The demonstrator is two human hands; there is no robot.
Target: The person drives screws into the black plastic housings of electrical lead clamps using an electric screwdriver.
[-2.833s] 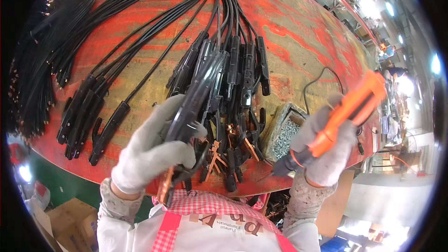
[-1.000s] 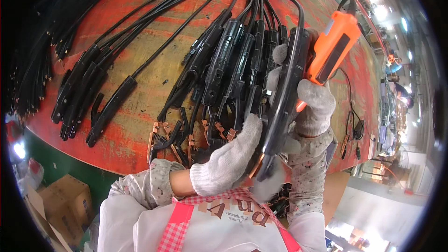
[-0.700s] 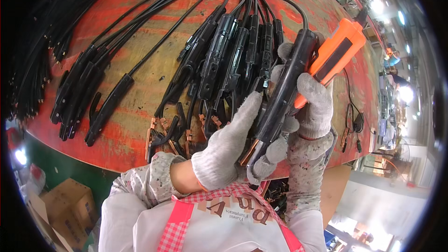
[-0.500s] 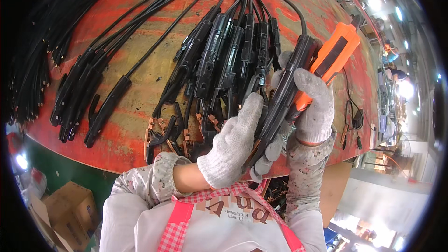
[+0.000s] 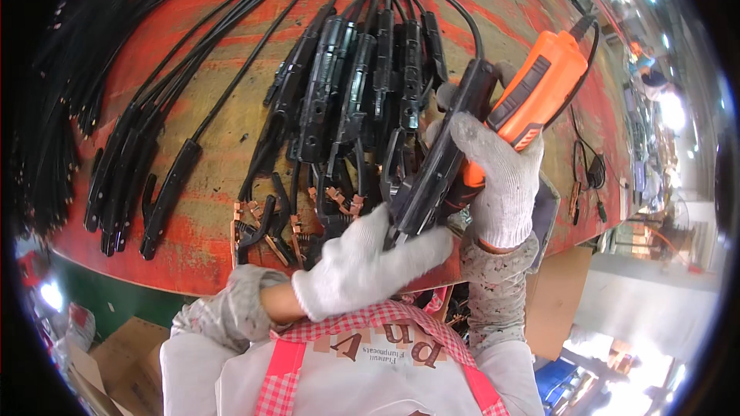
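Observation:
My gloved right hand [image 5: 505, 173] is closed around an orange cordless-style power screwdriver [image 5: 532, 88] with a cord at its top end. The same hand also holds a black welding electrode holder [image 5: 451, 139], tilted beside the tool, its cable running up and away. Some of the right fingers are hidden behind the holder. My gloved left hand [image 5: 362, 266] is open, thumb and fingers apart, around the holder's lower end. Whether it touches that end I cannot tell. Several more black electrode holders [image 5: 317, 112], some with copper jaws [image 5: 337, 199], lie just left of it.
A worn red table [image 5: 223, 162] spreads in front of me. More holders [image 5: 171, 199] and a thick bundle of black cables [image 5: 54, 123] lie at the left. A thin coiled lead [image 5: 595, 172] is at the right. Below the left edge stands a cardboard box [image 5: 127, 362].
My left hand has let go of the holder's lower part and moved down and left, its fingers opening. The screwdriver has turned slightly in my right hand, which still keeps the holder.

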